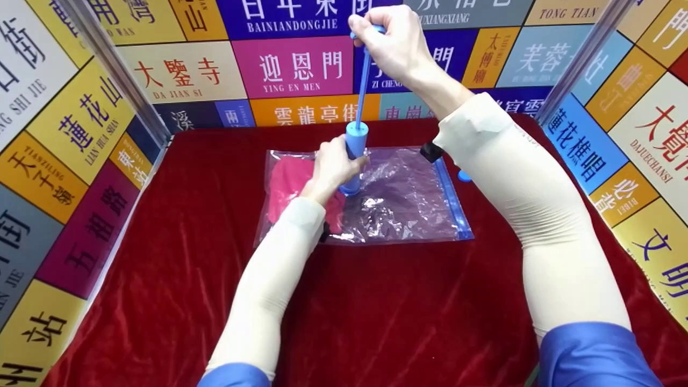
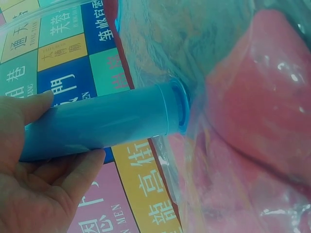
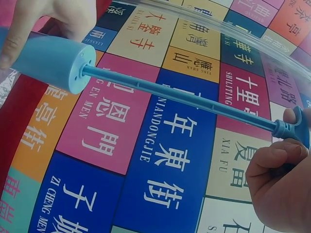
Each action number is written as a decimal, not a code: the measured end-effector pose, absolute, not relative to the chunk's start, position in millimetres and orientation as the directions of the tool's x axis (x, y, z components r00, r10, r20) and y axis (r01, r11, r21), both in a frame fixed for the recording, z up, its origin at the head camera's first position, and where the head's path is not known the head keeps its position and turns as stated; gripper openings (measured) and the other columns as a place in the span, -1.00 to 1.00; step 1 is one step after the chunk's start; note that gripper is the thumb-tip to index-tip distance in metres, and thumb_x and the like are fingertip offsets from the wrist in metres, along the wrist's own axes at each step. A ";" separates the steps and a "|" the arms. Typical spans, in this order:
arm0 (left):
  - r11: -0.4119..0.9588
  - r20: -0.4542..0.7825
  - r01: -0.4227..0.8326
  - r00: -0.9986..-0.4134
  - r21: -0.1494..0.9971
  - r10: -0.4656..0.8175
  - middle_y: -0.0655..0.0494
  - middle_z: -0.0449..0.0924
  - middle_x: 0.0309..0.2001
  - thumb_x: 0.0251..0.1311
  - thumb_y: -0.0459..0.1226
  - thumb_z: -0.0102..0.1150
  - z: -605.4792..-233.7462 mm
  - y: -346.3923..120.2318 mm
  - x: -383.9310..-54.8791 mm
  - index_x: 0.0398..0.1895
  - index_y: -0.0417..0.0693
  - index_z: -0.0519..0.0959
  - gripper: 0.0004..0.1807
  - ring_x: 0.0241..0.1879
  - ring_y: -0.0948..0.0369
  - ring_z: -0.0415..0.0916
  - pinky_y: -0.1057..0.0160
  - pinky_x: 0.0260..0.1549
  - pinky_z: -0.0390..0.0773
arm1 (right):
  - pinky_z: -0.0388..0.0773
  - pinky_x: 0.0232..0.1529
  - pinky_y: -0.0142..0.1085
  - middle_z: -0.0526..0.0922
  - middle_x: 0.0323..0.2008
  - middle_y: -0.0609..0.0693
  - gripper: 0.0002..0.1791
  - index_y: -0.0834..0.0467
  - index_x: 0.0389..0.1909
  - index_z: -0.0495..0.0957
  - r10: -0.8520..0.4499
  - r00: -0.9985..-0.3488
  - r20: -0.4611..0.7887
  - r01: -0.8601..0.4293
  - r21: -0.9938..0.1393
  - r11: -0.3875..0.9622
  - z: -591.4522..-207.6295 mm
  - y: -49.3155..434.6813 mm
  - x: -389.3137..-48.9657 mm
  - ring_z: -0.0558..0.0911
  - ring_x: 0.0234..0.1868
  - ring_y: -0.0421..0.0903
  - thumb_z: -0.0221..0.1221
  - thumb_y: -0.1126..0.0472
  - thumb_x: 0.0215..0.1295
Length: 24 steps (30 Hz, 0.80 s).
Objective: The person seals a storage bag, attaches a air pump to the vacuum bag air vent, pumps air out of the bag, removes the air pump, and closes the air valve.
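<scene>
Toward the red cloth's [image 1: 408,301] far edge, the left hand [image 1: 334,166] is covering part of the blue pump [image 1: 356,141] and the left sleeve [image 1: 263,279] is hiding some of the pink item [image 1: 290,180]. Toward the far right corner, a blue piece [image 1: 463,176] is looking too small to identify. The near edge is falling outside the head view.

Dark red cloth [image 1: 408,306], velvety sheen, lightly creased, spreads across the lower scene. Behind it, back wall [image 1: 263,110] of coloured blocks, Chinese characters over Latin lettering: pink block [image 1: 299,65] reads YING EN MEN; cream block [image 1: 183,72] beside it, DA JIAN SI; dark blue block [image 1: 293,16] above, BAINIANDONGJIE. Left wall [image 1: 80,118] and right wall [image 1: 580,142] similarly patterned. Left metal post [image 1: 116,64] and right metal post [image 1: 587,59] line the rear corners.
</scene>
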<state>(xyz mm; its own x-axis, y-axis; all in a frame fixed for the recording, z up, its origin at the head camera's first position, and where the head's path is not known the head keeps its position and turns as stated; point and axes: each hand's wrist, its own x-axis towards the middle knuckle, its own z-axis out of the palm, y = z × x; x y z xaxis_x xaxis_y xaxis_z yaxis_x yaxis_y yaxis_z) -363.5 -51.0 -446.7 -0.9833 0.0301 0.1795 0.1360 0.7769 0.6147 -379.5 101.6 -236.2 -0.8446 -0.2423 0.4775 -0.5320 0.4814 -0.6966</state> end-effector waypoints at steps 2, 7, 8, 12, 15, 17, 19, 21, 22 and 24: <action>0.782 0.184 0.139 -0.982 0.608 0.032 -0.02 0.89 -0.02 0.27 0.05 0.59 -446.3 -50.5 -362.9 0.17 -0.02 0.71 -0.47 0.00 -0.04 0.86 -0.02 0.09 0.84 | 0.25 -0.41 -0.38 0.74 -0.24 -0.26 -0.59 -0.20 -0.47 0.59 -0.246 -0.840 0.483 -0.538 -0.690 0.484 -237.4 102.1 -379.4 0.34 -0.52 -0.26 0.16 -0.10 0.73; 0.769 0.172 0.130 -0.985 0.626 0.026 -0.03 0.89 -0.02 0.27 0.01 0.60 -446.4 -50.1 -362.7 0.19 -0.03 0.70 -0.47 -0.03 -0.03 0.87 0.02 0.07 0.85 | 0.22 -0.44 -0.39 0.71 -0.30 -0.29 -0.59 -0.20 -0.46 0.58 -0.249 -0.831 0.497 -0.552 -0.684 0.477 -239.8 101.8 -378.9 0.34 -0.54 -0.27 0.15 -0.10 0.73; 0.766 0.171 0.129 -0.985 0.630 0.025 -0.03 0.89 -0.01 0.27 0.01 0.60 -446.5 -49.9 -362.7 0.19 -0.03 0.70 -0.47 -0.03 -0.03 0.87 0.02 0.07 0.86 | 0.21 -0.45 -0.39 0.68 -0.33 -0.30 -0.60 -0.21 -0.46 0.58 -0.250 -0.829 0.500 -0.555 -0.680 0.480 -240.1 101.5 -378.7 0.33 -0.54 -0.27 0.15 -0.10 0.73; 0.760 0.168 0.130 -0.985 0.637 0.027 -0.04 0.89 0.00 0.28 0.00 0.60 -446.3 -49.7 -362.4 0.21 -0.03 0.70 -0.46 -0.02 -0.04 0.87 0.02 0.09 0.86 | 0.21 -0.47 -0.40 0.58 -0.43 -0.31 -0.61 -0.21 -0.44 0.56 -0.230 -0.839 0.494 -0.535 -0.666 0.520 -239.8 99.3 -377.6 0.30 -0.57 -0.28 0.13 -0.12 0.74; 0.756 0.169 0.132 -0.985 0.641 0.030 -0.04 0.89 0.01 0.29 0.01 0.59 -446.7 -49.6 -362.0 0.20 -0.03 0.70 -0.47 -0.02 -0.04 0.87 0.02 0.10 0.85 | 0.22 -0.47 -0.40 0.50 -0.51 -0.28 -0.59 -0.21 -0.44 0.55 -0.193 -0.864 0.465 -0.487 -0.673 0.557 -239.6 98.3 -377.5 0.31 -0.57 -0.28 0.11 -0.14 0.75; 0.754 0.174 0.138 -0.984 0.642 0.032 -0.04 0.89 0.00 0.29 0.00 0.59 -447.0 -49.9 -361.9 0.19 -0.04 0.70 -0.48 -0.02 -0.05 0.87 0.01 0.10 0.85 | 0.22 -0.47 -0.40 0.45 -0.55 -0.24 -0.58 -0.21 -0.45 0.55 -0.173 -0.877 0.448 -0.459 -0.677 0.575 -240.1 97.9 -377.9 0.32 -0.57 -0.27 0.10 -0.15 0.75; 0.753 0.182 0.144 -0.983 0.643 0.033 -0.05 0.89 -0.01 0.28 -0.01 0.59 -447.3 -50.2 -361.9 0.18 -0.05 0.70 -0.49 -0.02 -0.05 0.87 0.00 0.10 0.85 | 0.21 -0.46 -0.39 0.43 -0.57 -0.24 -0.56 -0.20 -0.47 0.54 -0.165 -0.885 0.435 -0.442 -0.676 0.589 -241.4 97.9 -378.4 0.32 -0.56 -0.26 0.09 -0.16 0.75; 0.753 0.188 0.148 -0.982 0.641 0.033 -0.05 0.89 -0.02 0.27 -0.02 0.59 -447.4 -50.5 -362.0 0.17 -0.05 0.71 -0.49 -0.02 -0.06 0.87 0.00 0.09 0.85 | 0.20 -0.45 -0.39 0.45 -0.56 -0.25 -0.54 -0.20 -0.49 0.52 -0.168 -0.889 0.426 -0.434 -0.667 0.606 -243.3 97.7 -379.3 0.31 -0.55 -0.26 0.09 -0.16 0.76; 0.754 0.189 0.148 -0.981 0.640 0.032 -0.05 0.89 -0.02 0.27 -0.02 0.60 -447.5 -50.7 -362.1 0.17 -0.05 0.71 -0.49 -0.02 -0.06 0.87 -0.01 0.09 0.85 | 0.19 -0.45 -0.38 0.45 -0.56 -0.25 -0.53 -0.20 -0.50 0.51 -0.173 -0.889 0.424 -0.434 -0.659 0.614 -244.4 97.7 -379.7 0.31 -0.55 -0.26 0.08 -0.16 0.76; 0.754 0.187 0.144 -0.982 0.641 0.029 -0.05 0.89 -0.01 0.27 -0.02 0.60 -447.6 -50.7 -362.5 0.17 -0.05 0.70 -0.49 -0.02 -0.06 0.86 -0.01 0.09 0.85 | 0.20 -0.44 -0.38 0.46 -0.56 -0.26 -0.52 -0.20 -0.51 0.51 -0.183 -0.894 0.409 -0.426 -0.648 0.632 -246.8 97.5 -380.1 0.31 -0.54 -0.26 0.07 -0.18 0.76</action>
